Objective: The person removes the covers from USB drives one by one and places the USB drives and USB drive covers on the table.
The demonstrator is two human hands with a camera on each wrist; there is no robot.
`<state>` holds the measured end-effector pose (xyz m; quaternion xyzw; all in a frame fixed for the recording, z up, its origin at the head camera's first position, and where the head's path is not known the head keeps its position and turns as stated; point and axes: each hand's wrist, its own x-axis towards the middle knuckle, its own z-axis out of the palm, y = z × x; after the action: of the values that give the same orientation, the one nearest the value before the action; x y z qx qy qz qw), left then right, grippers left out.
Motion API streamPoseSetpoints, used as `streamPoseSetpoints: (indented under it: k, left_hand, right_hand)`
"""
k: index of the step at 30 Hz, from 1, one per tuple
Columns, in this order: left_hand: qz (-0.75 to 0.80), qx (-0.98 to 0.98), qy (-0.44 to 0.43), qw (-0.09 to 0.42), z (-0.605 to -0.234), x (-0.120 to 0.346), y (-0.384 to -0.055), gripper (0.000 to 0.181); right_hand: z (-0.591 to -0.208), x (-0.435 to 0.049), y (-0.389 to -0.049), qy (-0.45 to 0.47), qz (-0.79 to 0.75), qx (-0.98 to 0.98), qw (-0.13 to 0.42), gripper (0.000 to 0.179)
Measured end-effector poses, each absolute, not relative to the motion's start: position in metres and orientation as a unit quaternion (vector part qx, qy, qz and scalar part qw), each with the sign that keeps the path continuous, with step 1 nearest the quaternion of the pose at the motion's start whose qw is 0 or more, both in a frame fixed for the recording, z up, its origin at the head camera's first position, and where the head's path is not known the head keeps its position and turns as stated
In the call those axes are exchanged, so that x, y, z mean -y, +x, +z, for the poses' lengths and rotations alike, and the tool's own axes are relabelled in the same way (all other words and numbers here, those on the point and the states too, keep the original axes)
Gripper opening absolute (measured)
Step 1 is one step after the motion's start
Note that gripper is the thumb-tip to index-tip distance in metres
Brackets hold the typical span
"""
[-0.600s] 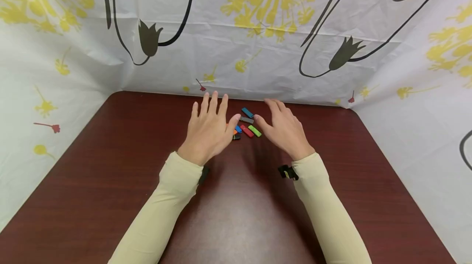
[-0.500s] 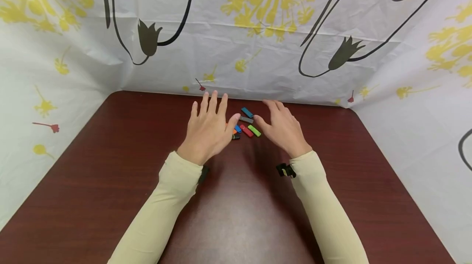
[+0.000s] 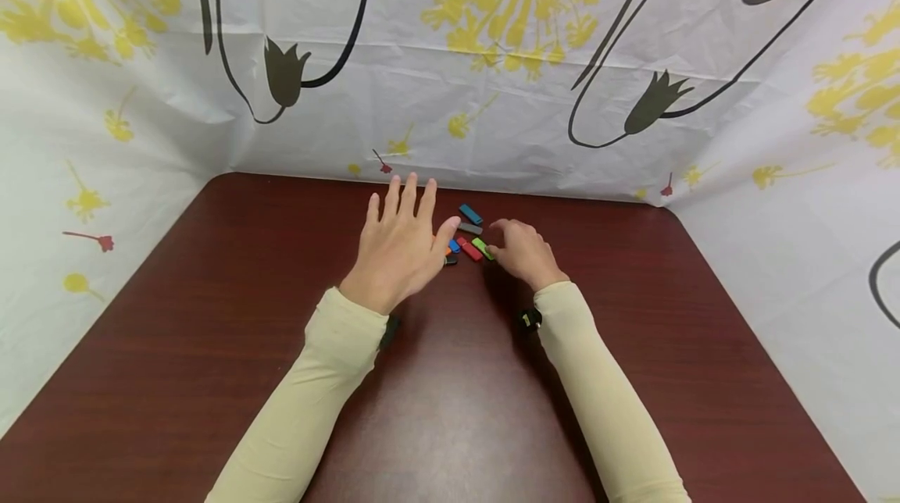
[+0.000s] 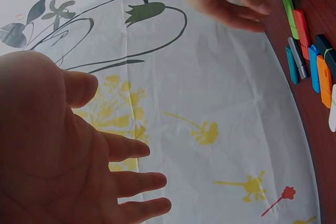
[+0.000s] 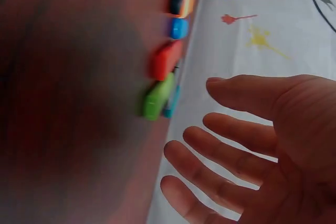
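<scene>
Several small coloured sticks that look like USB flash drives lie grouped on the table. My right hand (image 3: 526, 255) is over the table just right of the green stick (image 3: 483, 248). Its fingers bend loosely in the right wrist view, with nothing between them. The red stick (image 3: 469, 249), grey stick (image 3: 470, 229) and teal stick (image 3: 470, 214) lie beside the green one. My left hand (image 3: 396, 253) hovers with fingers spread, holding nothing. It partly covers the blue stick (image 3: 454, 246), orange stick (image 4: 324, 81) and black stick (image 3: 451, 260). A white stick (image 4: 333, 109) is hidden in the head view.
The dark red-brown table (image 3: 211, 315) has rounded far corners. A white sheet (image 3: 394, 112) with yellow and grey flower prints hangs along its back and sides. A small black device (image 3: 530, 321) sits at the right wrist.
My right hand has lowered and moved slightly left toward the green stick, its fingers more bent. My left hand and the sticks look nearly unchanged.
</scene>
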<state>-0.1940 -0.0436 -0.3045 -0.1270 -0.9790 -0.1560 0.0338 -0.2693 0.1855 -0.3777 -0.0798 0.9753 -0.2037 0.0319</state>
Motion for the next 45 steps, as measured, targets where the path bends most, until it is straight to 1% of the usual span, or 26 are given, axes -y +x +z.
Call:
streamPoseSetpoints:
  k: [5,12,18,25,29,39,45]
  left_hand:
    - [-0.158,0.978,-0.128,0.034,-0.306,0.044,-0.194,0.075]
    - [-0.160,0.978,-0.130,0.035,-0.305,0.045,-0.195,0.075]
    - [-0.163,0.978,-0.128,0.032,-0.306,0.045,-0.195,0.076]
    - [-0.165,0.978,-0.126,0.033,-0.308,0.047,-0.194,0.076]
    - [-0.167,0.977,-0.128,0.032,-0.309,0.046,-0.194,0.076]
    - [-0.162,0.977,-0.139,0.017,-0.307,0.048,-0.197,0.074]
    - [-0.158,0.974,-0.162,0.028,-0.305,0.048,-0.198,0.071]
  right_hand:
    - [-0.390,-0.186,-0.272,-0.089,-0.195,-0.975,0.056,0.045]
    - [-0.398,-0.185,-0.277,-0.086,-0.203,-0.974,0.048,0.040]
    - [-0.398,-0.185,-0.279,-0.083,-0.201,-0.974,0.055,0.036]
    - [-0.392,-0.192,-0.278,-0.085,-0.191,-0.974,0.085,0.037]
    - [-0.385,-0.197,-0.274,-0.086,-0.193,-0.973,0.092,0.036]
    - [-0.355,-0.206,-0.261,-0.101,-0.214,-0.971,0.042,0.031]
    - [-0.329,-0.200,-0.246,-0.132,-0.212,-0.968,-0.007,0.029]
